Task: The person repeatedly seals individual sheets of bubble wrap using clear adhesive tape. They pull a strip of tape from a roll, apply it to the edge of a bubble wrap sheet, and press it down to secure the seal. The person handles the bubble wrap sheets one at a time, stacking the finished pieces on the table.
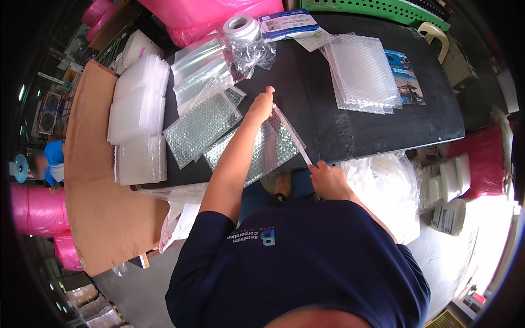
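Note:
A narrow white strip [291, 134] runs between my two hands along the right edge of a silver bubble-wrap pouch [262, 148]. My left hand [262, 105] is closed at the strip's far end, by the pouch's upper corner. The strip's near end is pinched in my right hand [330, 181], just off the front edge of the black table [377, 128]. More silver bubble pouches [199, 128] lie overlapping to the left. Clear plastic sheets [199, 71] sit behind them. I cannot tell whether the strip is stuck to the pouch along its length.
Stacked clear bubble bags [139, 104] stand at the left beside a brown board [90, 175]. A white tape roll [240, 27] and a blue-and-white packet [288, 24] lie at the back. Bubble sheets [363, 71] partly cover a printed blue sheet [406, 79] at the right.

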`<act>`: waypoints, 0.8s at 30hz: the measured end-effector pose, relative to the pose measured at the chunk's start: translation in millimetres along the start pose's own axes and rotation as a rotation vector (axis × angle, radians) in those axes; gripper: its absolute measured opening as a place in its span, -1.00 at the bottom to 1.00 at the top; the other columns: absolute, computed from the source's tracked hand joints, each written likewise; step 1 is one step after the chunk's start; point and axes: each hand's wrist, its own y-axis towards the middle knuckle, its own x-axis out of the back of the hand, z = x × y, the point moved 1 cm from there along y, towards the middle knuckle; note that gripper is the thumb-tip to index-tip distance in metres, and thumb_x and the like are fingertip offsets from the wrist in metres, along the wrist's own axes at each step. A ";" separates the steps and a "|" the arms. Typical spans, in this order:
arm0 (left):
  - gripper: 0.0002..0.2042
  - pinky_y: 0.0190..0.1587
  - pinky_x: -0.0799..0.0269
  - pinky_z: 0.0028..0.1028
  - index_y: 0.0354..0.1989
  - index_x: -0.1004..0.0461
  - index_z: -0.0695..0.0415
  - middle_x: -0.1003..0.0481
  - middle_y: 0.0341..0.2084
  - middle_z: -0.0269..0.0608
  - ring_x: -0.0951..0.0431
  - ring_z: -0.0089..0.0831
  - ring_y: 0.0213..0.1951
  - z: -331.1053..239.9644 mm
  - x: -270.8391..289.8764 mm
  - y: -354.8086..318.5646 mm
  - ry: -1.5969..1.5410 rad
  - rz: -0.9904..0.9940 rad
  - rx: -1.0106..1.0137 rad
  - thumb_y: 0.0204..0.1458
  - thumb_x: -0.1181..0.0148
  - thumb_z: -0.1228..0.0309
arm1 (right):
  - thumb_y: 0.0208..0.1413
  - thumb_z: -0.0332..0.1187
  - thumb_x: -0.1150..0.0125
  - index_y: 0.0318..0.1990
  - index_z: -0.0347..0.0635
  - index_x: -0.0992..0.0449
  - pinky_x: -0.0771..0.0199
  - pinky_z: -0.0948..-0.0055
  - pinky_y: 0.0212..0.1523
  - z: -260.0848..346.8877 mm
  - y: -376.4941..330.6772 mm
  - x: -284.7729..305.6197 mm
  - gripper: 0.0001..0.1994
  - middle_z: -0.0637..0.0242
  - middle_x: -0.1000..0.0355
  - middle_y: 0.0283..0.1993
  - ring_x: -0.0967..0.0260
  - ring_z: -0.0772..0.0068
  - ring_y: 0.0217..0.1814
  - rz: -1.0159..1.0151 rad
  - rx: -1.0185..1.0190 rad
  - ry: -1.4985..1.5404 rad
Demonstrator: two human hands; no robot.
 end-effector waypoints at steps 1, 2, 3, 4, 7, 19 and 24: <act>-0.65 -0.47 -0.43 -0.39 0.07 -0.12 0.19 -0.41 -0.52 -0.04 -0.46 -0.33 -0.63 -0.3 -0.4 0.2 0.028 0.004 0.002 0.13 0.36 0.37 | 0.04 -0.38 0.02 -0.17 -0.20 -0.45 -0.45 0.29 -0.48 -0.3 0.2 -0.1 -0.78 0.21 -0.37 -0.33 -0.44 0.21 -0.46 -0.001 -0.004 0.001; -0.65 -0.47 -0.43 -0.39 0.07 -0.12 0.19 -0.41 -0.52 -0.04 -0.46 -0.33 -0.63 -0.9 -0.1 1.2 0.034 0.000 0.003 0.13 0.36 0.38 | 0.06 -0.38 0.03 -0.19 -0.21 -0.45 -0.45 0.28 -0.48 -0.6 0.5 -0.1 -0.79 0.20 -0.37 -0.34 -0.44 0.20 -0.46 -0.002 -0.008 0.002; -0.66 -0.47 -0.43 -0.38 0.07 -0.12 0.19 -0.40 -0.52 -0.04 -0.46 -0.34 -0.64 -1.5 0.3 2.1 0.039 -0.003 0.005 0.13 0.36 0.39 | 0.07 -0.38 0.05 -0.20 -0.21 -0.45 -0.45 0.27 -0.47 -1.1 1.1 -0.2 -0.80 0.19 -0.37 -0.34 -0.44 0.19 -0.45 -0.002 -0.010 0.002; -0.66 -0.47 -0.43 -0.38 0.07 -0.12 0.20 -0.40 -0.52 -0.04 -0.45 -0.34 -0.65 -2.4 0.5 1.9 0.043 -0.005 0.008 0.12 0.36 0.40 | 0.08 -0.38 0.06 -0.22 -0.21 -0.45 -0.45 0.26 -0.47 -1.9 1.5 -1.0 -0.81 0.19 -0.37 -0.35 -0.44 0.18 -0.45 0.002 -0.019 -0.002; -0.67 -0.48 -0.42 -0.38 0.05 -0.12 0.22 -0.38 -0.54 -0.05 -0.45 -0.35 -0.66 -4.1 2.1 1.4 0.005 0.018 0.006 0.12 0.34 0.41 | 0.12 -0.36 0.10 -0.27 -0.23 -0.45 -0.45 0.24 -0.46 -4.0 3.4 -1.9 -0.81 0.17 -0.37 -0.36 -0.45 0.16 -0.44 0.026 -0.047 -0.015; -0.70 -0.63 -0.40 -0.47 -0.06 -0.07 0.27 -0.40 -0.56 -0.09 -0.47 -0.42 -0.65 14.7 0.9 4.1 -0.024 -0.004 -0.164 0.04 0.05 0.63 | 0.11 -0.31 0.04 -0.32 -0.25 -0.45 -0.46 0.25 -0.44 -4.1 5.5 9.4 -0.80 0.15 -0.37 -0.35 -0.45 0.14 -0.41 0.066 -0.062 -0.006; -0.67 -0.63 -0.39 -0.46 -0.04 -0.08 0.27 -0.35 -0.60 -0.12 -0.45 -0.43 -0.67 6.5 2.7 5.3 -0.067 0.020 -0.033 0.01 0.08 0.67 | 0.11 -0.31 0.03 -0.32 -0.26 -0.44 -0.46 0.25 -0.43 -7.0 5.7 3.7 -0.80 0.15 -0.37 -0.35 -0.45 0.15 -0.41 0.046 -0.060 -0.017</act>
